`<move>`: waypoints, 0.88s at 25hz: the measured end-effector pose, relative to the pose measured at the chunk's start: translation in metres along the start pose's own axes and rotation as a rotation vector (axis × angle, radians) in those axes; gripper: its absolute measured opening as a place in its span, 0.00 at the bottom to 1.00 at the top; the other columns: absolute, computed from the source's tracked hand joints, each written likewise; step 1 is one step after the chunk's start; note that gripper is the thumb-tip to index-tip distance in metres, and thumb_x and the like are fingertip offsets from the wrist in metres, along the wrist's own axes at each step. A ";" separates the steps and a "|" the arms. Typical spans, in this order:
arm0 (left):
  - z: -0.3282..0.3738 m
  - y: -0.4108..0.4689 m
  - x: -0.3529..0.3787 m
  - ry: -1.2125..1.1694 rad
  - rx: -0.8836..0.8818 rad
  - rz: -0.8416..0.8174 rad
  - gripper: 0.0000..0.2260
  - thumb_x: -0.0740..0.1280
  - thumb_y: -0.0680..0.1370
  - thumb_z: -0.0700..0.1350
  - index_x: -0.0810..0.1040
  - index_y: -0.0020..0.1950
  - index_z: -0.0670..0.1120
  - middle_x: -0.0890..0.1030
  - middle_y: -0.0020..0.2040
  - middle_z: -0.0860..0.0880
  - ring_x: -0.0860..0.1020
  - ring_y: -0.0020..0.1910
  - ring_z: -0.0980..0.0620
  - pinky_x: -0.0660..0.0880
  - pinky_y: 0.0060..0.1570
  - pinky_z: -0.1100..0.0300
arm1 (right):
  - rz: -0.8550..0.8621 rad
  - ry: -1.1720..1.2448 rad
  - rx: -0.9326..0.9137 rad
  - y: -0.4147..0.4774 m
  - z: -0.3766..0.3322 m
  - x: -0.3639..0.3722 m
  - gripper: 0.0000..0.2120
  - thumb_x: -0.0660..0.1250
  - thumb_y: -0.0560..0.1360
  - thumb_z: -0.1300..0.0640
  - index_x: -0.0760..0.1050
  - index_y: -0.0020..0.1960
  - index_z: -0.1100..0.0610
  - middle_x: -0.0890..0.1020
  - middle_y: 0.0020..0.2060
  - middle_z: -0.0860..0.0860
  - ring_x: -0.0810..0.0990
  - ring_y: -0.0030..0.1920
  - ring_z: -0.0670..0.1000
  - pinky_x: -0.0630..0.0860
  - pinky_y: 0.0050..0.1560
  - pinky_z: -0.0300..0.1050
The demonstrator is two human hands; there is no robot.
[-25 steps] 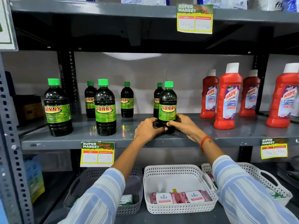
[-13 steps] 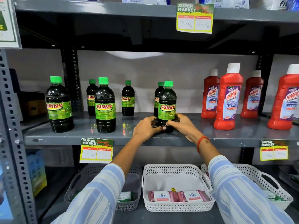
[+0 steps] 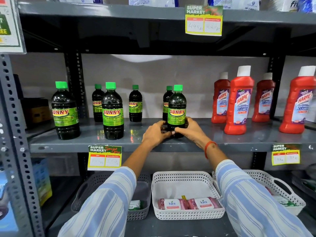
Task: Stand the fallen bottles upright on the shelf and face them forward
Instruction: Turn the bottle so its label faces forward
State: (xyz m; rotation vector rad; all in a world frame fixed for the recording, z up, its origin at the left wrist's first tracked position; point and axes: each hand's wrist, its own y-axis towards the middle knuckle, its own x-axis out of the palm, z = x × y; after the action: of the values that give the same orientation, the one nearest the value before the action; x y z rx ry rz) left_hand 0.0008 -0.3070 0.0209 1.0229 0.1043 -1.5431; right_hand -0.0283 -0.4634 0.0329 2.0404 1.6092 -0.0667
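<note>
A dark Sunny bottle [image 3: 177, 106] with a green cap stands upright on the grey shelf [image 3: 95, 144], its label facing me. My left hand [image 3: 156, 133] and my right hand [image 3: 191, 130] both wrap its base from either side. Two more front-row Sunny bottles stand upright to the left, the far-left bottle [image 3: 65, 112] and the middle-left bottle [image 3: 112, 112]. Three smaller-looking ones stand in the back row, one [image 3: 166, 101] right behind the held bottle. Several red Harpic bottles [image 3: 240, 101] stand upright at the right.
Price tags hang from the shelf's front edge [image 3: 104, 157]. Below, a white basket [image 3: 186, 194] holds Kara packs, with a grey basket [image 3: 140, 199] to its left and another white one [image 3: 282, 190] to its right. A perforated steel upright [image 3: 15, 134] frames the left side.
Both hands have stayed on the bottle's base. Its label has turned slightly to face forward more squarely. The camera has drifted a little to the left.
</note>
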 end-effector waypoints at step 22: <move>-0.102 -0.029 -0.125 -0.148 0.070 0.141 0.21 0.73 0.71 0.49 0.76 0.61 0.42 0.81 0.56 0.44 0.77 0.53 0.51 0.70 0.49 0.66 | -0.141 0.047 -0.138 -0.002 -0.059 0.142 0.22 0.74 0.68 0.56 0.75 0.60 0.60 0.82 0.56 0.56 0.80 0.54 0.52 0.77 0.60 0.49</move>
State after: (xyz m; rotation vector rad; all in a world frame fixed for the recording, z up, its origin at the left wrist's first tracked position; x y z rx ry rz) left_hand 0.0172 -0.1441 0.0257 0.9467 -0.1227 -1.4963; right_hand -0.0064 -0.3106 0.0318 1.8360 1.7349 0.0417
